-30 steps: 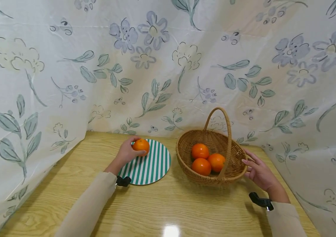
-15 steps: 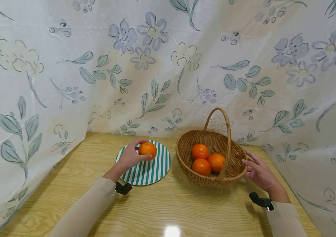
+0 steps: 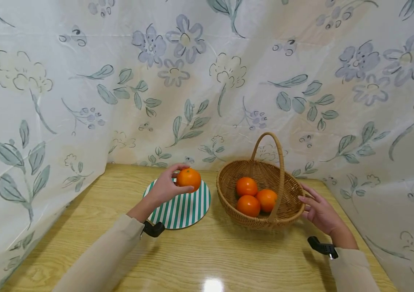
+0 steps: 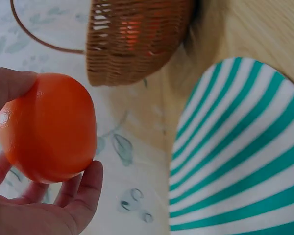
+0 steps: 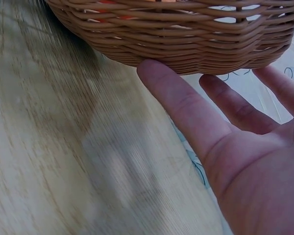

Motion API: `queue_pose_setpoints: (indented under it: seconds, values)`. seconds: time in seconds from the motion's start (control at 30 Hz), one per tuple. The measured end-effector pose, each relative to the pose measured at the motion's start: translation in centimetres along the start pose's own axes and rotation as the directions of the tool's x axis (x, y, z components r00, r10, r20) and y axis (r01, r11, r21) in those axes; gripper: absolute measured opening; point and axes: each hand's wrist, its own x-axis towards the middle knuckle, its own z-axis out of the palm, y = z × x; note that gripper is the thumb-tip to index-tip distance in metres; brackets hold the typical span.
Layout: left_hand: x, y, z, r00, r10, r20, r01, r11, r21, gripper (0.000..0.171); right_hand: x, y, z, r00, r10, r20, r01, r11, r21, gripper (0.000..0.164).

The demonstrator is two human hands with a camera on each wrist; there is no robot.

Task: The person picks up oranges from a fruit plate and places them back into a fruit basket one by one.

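Observation:
In the head view my left hand holds an orange between thumb and fingers, raised over a round placemat with green and white stripes. The left wrist view shows the fingers curled under the smooth orange and the thumb across its other side. My right hand holds the right end of a wicker basket that has a tall arched handle. Its thumb lies at the rim, while the fingers reach under the woven side in the right wrist view. Several oranges lie together inside the basket.
The light wooden table carries the placemat at left and the basket at right. A floral cloth hangs behind and along both sides, close behind the basket. Each wrist wears a black camera mount.
My left hand has carried the orange rightward across the placemat and lifted it higher. The right hand and the basket have stayed in place.

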Motion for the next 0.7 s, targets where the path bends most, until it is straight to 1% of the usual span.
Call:
queue_pose_setpoints:
  seconds: [0.13, 0.27, 0.37, 0.5, 0.7]
  values:
    - [0.6, 1.4, 0.0, 1.000, 0.020, 0.016, -0.020, 1.000, 0.002, 0.066, 0.0, -0.2, 0.1, 1.000, 0.012, -0.012, -0.012, 1.000, -0.017, 0.068]
    - [1.1, 2.8, 0.4, 0.999, 0.024, 0.038, -0.023, 1.000, -0.021, 0.067, 0.0, -0.2, 0.2, 1.000, 0.012, -0.015, -0.012, 1.000, -0.023, 0.069]
    - [1.4, 3.7, 0.9, 0.998, 0.031, 0.058, -0.028, 0.998, -0.049, 0.066, -0.1, -0.1, 0.3, 1.000, 0.004, -0.010, -0.004, 1.000, -0.016, 0.069]
    - [1.8, 5.0, 1.6, 0.995, 0.050, 0.082, -0.045, 0.997, -0.054, 0.064, -0.6, -0.1, 0.6, 1.000, -0.005, -0.007, 0.005, 1.000, -0.004, 0.069]
    - [2.6, 6.2, 3.0, 0.990, 0.075, 0.119, -0.069, 0.996, -0.057, 0.062, -1.6, 0.0, 1.3, 1.000, -0.021, -0.006, 0.021, 1.000, 0.003, 0.069]
